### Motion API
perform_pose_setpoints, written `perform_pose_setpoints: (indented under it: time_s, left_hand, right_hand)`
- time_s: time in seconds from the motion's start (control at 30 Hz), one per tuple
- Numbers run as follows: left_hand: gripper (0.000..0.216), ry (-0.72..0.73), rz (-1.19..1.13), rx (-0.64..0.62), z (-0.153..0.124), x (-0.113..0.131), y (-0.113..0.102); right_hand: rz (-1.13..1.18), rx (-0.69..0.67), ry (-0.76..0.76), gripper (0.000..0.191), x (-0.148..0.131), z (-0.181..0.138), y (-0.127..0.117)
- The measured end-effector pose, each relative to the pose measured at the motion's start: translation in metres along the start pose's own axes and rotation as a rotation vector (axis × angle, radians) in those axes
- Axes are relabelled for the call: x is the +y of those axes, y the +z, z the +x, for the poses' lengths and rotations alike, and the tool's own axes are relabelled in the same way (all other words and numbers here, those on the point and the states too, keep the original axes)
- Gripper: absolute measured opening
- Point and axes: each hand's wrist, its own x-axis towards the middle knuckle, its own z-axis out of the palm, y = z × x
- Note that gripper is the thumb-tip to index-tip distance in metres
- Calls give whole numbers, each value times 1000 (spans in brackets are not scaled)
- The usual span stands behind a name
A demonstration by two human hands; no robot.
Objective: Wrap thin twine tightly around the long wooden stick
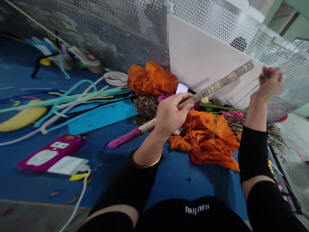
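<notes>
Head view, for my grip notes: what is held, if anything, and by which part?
Left hand holds a banded stick around its middle; right hand too blurred to tell.

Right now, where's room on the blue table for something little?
Between the nearer orange cloth and the black shirt, the blue table is mostly bare. It's crowded along the mesh screen and around the tangled strips.

Orange cloth (210,138) on blue surface (181,177)
</notes>
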Motion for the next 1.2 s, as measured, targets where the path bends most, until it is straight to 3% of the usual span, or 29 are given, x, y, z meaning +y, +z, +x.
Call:
perform_pose_setpoints:
  time_s: [0.1,0.17,0.2,0.23,0.27,0.33,0.37,0.43,0.5,0.57,0.63,0.7,0.77,0.87,0.93,1.03,1.1,1.2]
  left_hand:
    - [31,-4,-2,-12,-1,0,2]
    - [32,7,-18,-24,-2,1,4]
    - [32,15,-28,-31,-3,2,5]
    - [32,24,-38,-41,-5,4,5]
    - [32,31,-46,-55,-6,5,6]
    - [32,39,-60,-75,-8,8,8]
    - [32,40,-65,-86,-8,10,9]
    - [32,43,-79,-100,-7,13,13]
    - [32,48,-102,-113,-6,15,18]
    - [32,52,-132,-131,-4,17,23]
    - [32,50,-161,-153,-5,19,27]
    - [31,49,-184,-178,-7,21,28]
    - [30,52,-200,-200,-9,21,27]
    - [29,43,-205,-193,-9,21,23]
    - [28,32,-203,-173,-7,20,22]
    - [29,31,-214,-185,-5,18,25]
    - [29,37,-222,-214,-6,17,30]
    - [29,54,-236,-249,-8,18,37]
  right_hand:
    - [-122,272,-317,34,-30,-22,-45]
    - [-310,415,-357,30,-31,-40,-79]
    - [-453,414,-292,29,-26,-49,-96]
    - [-659,276,-171,27,-19,-57,-112]
    - [-880,25,-33,24,-11,-64,-126]
    - [-964,-180,92,24,4,-76,-150]
    - [-1023,-229,109,23,7,-79,-158]
    - [-1086,-107,35,24,6,-84,-167]
    - [-1022,101,-104,27,-5,-90,-164]
    - [-744,155,-183,28,-20,-104,-148]
    - [-354,-106,-87,26,-31,-128,-123]
    - [7,-495,116,31,-35,-158,-95]
    - [211,-819,277,41,-35,-186,-73]
    - [262,-973,440,30,-37,-210,-63]
    - [161,-931,395,23,-42,-211,-68]
    - [31,-689,57,28,-50,-206,-80]
    - [86,-560,-140,28,-51,-206,-84]
    - [276,-601,-182,36,-48,-210,-81]
